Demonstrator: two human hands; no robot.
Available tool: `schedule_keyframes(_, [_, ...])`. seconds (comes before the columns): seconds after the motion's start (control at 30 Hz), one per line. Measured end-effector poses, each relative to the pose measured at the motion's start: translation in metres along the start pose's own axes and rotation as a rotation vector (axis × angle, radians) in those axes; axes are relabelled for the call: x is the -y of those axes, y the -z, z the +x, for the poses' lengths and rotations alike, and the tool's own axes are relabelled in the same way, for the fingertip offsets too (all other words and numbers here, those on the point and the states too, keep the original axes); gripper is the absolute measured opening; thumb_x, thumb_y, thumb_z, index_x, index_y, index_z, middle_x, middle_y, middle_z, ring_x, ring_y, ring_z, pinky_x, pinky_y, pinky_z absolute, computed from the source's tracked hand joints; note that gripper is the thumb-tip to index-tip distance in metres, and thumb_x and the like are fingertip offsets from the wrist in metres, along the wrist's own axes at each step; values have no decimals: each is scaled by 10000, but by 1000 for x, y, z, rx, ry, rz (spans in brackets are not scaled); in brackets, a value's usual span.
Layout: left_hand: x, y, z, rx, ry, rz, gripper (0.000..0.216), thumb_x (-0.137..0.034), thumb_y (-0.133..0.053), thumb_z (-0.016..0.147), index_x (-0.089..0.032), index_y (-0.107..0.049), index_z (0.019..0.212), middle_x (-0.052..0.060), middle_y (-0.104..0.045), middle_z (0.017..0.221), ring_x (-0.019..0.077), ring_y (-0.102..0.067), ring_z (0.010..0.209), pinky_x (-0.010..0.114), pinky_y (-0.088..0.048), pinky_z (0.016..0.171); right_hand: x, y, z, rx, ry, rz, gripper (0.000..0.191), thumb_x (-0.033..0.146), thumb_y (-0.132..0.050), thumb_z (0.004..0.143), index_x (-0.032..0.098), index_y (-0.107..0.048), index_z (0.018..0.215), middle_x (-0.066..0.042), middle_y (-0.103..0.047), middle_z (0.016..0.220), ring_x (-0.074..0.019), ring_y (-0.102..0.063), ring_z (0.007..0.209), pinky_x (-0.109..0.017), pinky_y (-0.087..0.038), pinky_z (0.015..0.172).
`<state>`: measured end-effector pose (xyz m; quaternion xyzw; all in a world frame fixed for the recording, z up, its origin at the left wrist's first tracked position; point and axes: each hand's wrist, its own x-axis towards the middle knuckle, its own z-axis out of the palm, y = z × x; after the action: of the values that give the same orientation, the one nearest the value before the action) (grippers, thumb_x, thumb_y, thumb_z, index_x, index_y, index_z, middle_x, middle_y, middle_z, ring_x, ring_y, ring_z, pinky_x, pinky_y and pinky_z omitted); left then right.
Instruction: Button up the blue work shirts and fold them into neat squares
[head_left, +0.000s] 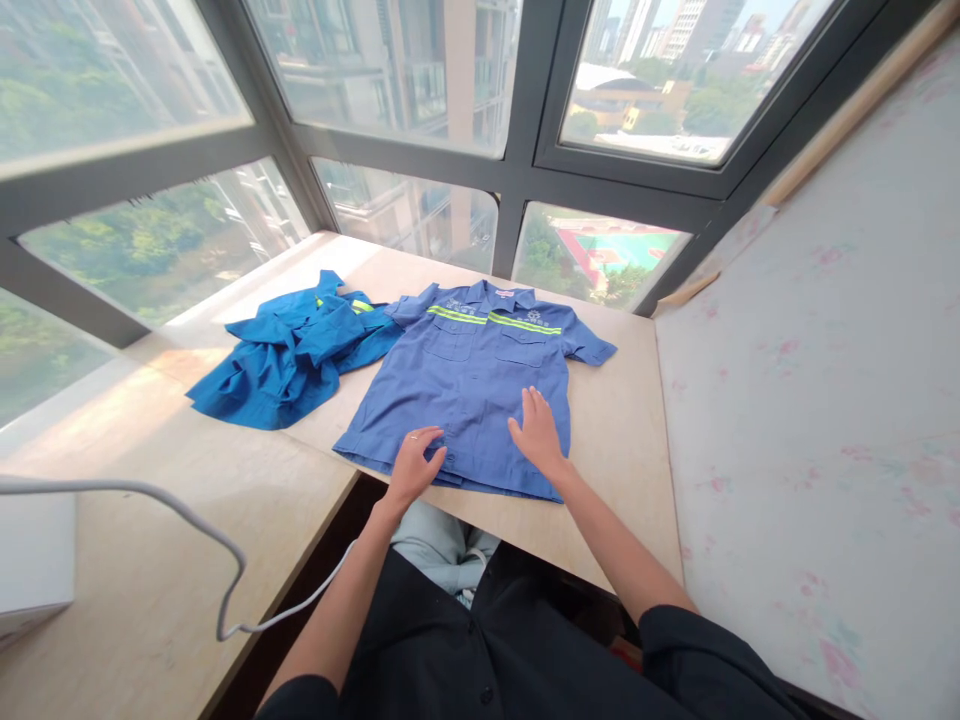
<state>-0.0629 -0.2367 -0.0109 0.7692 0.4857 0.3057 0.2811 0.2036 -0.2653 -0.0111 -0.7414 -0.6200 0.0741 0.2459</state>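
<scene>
A blue short-sleeved work shirt (480, 375) with yellow-green reflective stripes lies flat, front up, on the wooden board (615, 440). My left hand (415, 463) rests on the shirt's lower hem, fingers curled and pinching the fabric. My right hand (537, 430) lies flat on the lower front of the shirt, fingers stretched out and pressed on the cloth.
A second, brighter blue shirt (289, 350) lies crumpled to the left. A white cable (187, 520) runs from a white object (34, 550) at the left edge. Windows stand behind the board, and a floral-patterned surface (825, 400) rises on the right.
</scene>
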Motion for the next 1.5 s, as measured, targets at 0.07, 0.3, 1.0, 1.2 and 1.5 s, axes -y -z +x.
schedule_keyframes(0.07, [-10,4,-12,-11,4,47,247,-280,-577,823,-182,-692,1017,101,-707,1060,245,-635,1012,408,-487,945,27,2,-9,85,142,105,582,275,-522,894,51,-442,1426,-233,-431,1489,-300,-384,1399,-466,-321,1150])
schedule_keyframes(0.3, [-18,14,-48,189,263,-129,105,-254,-584,806,-192,-668,814,18,-706,740,165,-651,660,284,-514,675,97,-29,-57,334,416,154,407,237,-683,832,172,-626,1230,-156,-593,1305,-289,-542,1203,-442,-473,985])
schedule_keyframes(1.0, [-54,-17,-51,-34,811,-908,698,-442,-785,681,-167,-423,1211,-20,-587,754,181,-698,552,136,-288,303,73,-14,-67,158,42,590,170,255,-535,901,190,-691,920,-70,-713,971,-190,-637,914,-338,-486,871])
schedule_keyframes(1.2, [-59,-17,-38,-47,782,-913,635,-470,-791,640,-131,-531,1110,-49,-557,601,196,-699,572,139,-306,332,73,-7,-70,84,-225,776,240,408,-555,866,191,-658,866,-28,-682,834,-171,-599,755,-312,-492,760])
schedule_keyframes(1.5, [-64,-14,-24,45,664,-716,456,-303,-704,737,-101,-636,1141,6,-675,554,163,-681,573,186,-448,450,75,-2,-65,41,-431,1041,248,402,-567,854,182,-626,953,-10,-642,798,-149,-539,699,-271,-457,701])
